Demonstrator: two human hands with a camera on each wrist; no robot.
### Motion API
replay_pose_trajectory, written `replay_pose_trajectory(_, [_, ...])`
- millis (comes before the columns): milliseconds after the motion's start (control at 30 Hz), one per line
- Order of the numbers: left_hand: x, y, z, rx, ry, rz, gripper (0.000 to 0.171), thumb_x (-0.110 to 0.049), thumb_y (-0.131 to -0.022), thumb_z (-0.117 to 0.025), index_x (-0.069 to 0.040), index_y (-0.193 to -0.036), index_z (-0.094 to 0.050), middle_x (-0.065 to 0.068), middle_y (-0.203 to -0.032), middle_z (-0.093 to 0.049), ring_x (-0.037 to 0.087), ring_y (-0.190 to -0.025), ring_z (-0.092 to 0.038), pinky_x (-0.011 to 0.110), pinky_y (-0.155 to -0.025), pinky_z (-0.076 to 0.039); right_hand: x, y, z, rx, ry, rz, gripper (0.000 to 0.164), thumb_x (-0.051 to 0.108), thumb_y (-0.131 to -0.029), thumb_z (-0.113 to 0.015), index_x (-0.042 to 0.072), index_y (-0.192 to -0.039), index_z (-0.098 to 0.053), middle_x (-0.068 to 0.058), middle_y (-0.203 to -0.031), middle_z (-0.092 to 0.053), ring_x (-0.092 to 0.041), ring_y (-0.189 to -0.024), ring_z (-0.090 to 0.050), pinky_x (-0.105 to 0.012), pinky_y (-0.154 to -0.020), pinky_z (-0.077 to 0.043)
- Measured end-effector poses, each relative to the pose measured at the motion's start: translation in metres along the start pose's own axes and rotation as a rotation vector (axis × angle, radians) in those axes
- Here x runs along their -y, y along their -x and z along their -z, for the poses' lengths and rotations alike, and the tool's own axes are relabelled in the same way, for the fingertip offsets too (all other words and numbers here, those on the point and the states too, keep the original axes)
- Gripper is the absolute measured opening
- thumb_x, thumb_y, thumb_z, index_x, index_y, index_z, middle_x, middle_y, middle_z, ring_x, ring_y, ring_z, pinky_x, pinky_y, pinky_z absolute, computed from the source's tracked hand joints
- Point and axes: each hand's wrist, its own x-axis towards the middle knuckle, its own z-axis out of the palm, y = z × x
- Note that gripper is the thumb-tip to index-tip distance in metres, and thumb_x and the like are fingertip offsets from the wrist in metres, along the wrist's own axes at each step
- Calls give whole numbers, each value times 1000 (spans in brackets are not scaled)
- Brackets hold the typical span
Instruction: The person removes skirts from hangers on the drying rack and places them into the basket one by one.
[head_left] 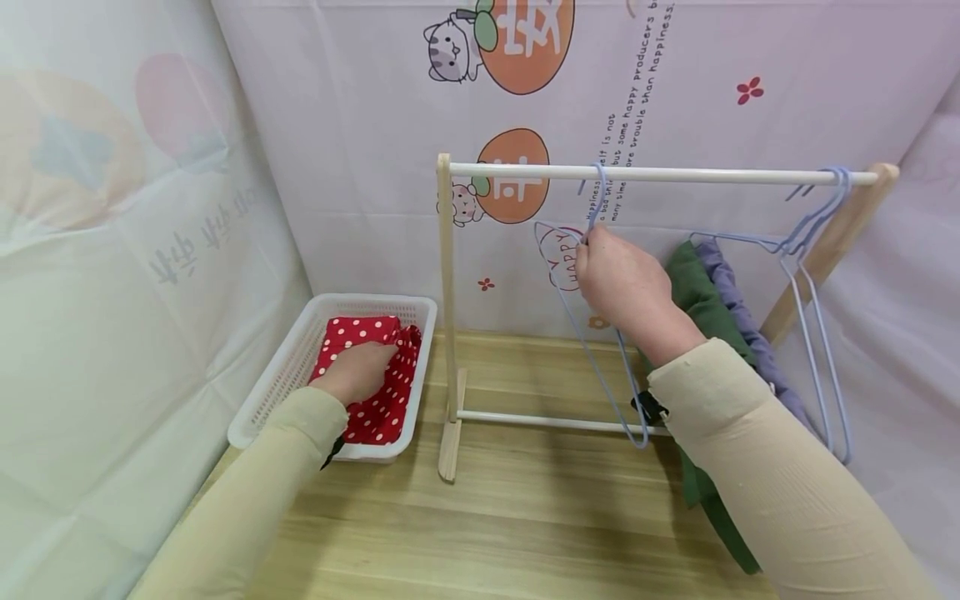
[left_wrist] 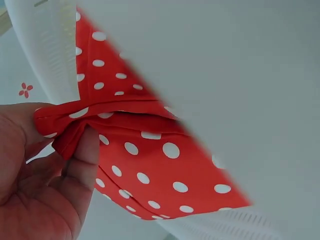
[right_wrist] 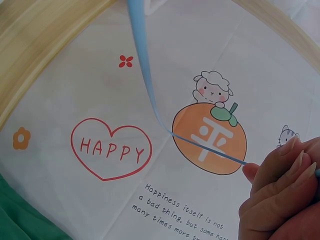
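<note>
The left hand (head_left: pixel 358 372) on my remote feed pinches a gathered edge of one creased red, white-dotted cloth (head_left: pixel 382 417) in one white plastic basket (head_left: pixel 416 310) at left; the right hand (head_left: pixel 626 279) grips one slim blue hanger (right_wrist: pixel 145 70) hooked over the white rail (head_left: pixel 675 174). I count two more blue hangers (head_left: pixel 842 182) at right.

- A small booth-like laundry corner, screened by printed cloth walls (head_left: pixel 360 167)
- Wood-grain surface (head_left: pixel 525 525)
- Clothes rack (head_left: pixel 675 175), blue hanger (head_left: pixel 584 342)
- White basket (head_left: pixel 288 375), polka-dot fabric (head_left: pixel 382 421)

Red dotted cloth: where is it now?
In the head view, the red dotted cloth lies in the white basket, left of the rack, pinched by the left hand.
</note>
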Motion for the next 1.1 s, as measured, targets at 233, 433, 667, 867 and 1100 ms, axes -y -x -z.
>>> replay_pose_trajectory(233, [-4, -2, -7, 31, 0, -43, 54, -14, -87, -70, -14, -138, -52, 9, -123, -62, 24, -107, -58, 52, -98, -44, -2, 1, 1, 14, -12, -14, 32, 32, -103, -28, 7, -107, -49, -14, -96, -60, -31, -80, -57, -46, -62, -45])
replay_pose_trajectory(433, [-3, -4, -11, 45, 12, -53, 46, -12, -88, -68, -15, -133, -57, 6, -116, -65, 20, -101, -58, 50, -96, -46, -2, 1, 1, 12, -14, -6, 34, 32, -103, -27, 6, -109, -49, -15, -97, -60, -31, -80, -57, -47, -63, -45])
replay_pose_trajectory(667, [-6, -3, -17, 65, 28, -28, 31, -15, -86, -71, -16, -117, -64, 1, -98, -65, 18, -90, -57, 48, -88, -50, -1, 0, 0, 11, -23, -2, 34, 31, -103, -28, 6, -109, -50, -15, -97, -61, -31, -79, -58, -45, -63, -45])
replay_pose_trajectory(867, [-9, -3, -20, 54, -4, -41, 26, -15, -86, -71, -15, -111, -65, -1, -93, -64, 18, -88, -57, 48, -87, -50, -1, -1, -1, 4, -16, -3, 33, 32, -102, -28, 7, -105, -50, -14, -91, -60, -31, -78, -58, -47, -63, -45])
replay_pose_trajectory(1100, [-10, -4, -22, 57, -36, -74, 24, -14, -87, -71, -16, -110, -66, -1, -93, -65, 17, -86, -58, 46, -89, -49, -1, 0, -1, -2, -19, 3, 33, 31, -102, -28, 6, -106, -50, -14, -92, -61, -31, -78, -59, -47, -64, -46])
